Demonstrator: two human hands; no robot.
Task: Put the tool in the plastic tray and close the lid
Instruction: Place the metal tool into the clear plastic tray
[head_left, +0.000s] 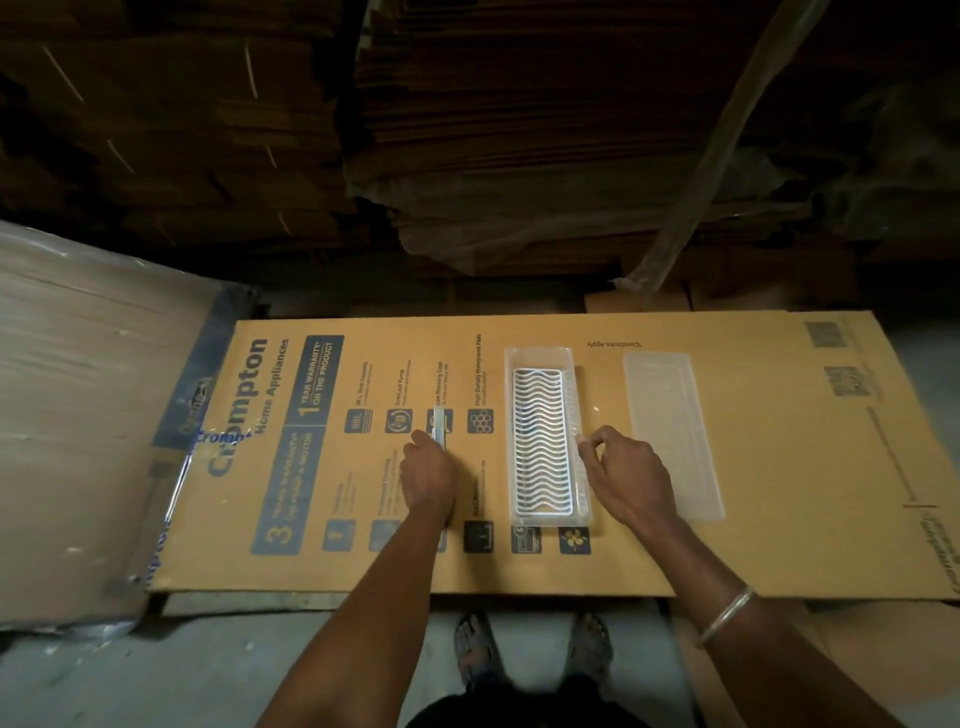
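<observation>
A clear plastic tray (540, 358) lies lengthwise on the flat cardboard sheet (779, 467), with a white wavy grid insert (540, 441) inside it. The frosted lid (670, 431) lies flat to the tray's right, apart from it. A thin pale tool (439, 423) lies to the tray's left. My left hand (428, 478) rests over the tool's near end, its fingers pinched on it. My right hand (626, 475) sits between tray and lid, with its fingertips touching the tray's right rim.
The printed cardboard sheet covers a low platform. A plastic-wrapped stack of cardboard (67, 415) rises at the left. Dark piles of flattened cartons (519, 156) stand behind. My sandalled feet (530, 649) are on the grey floor below the near edge.
</observation>
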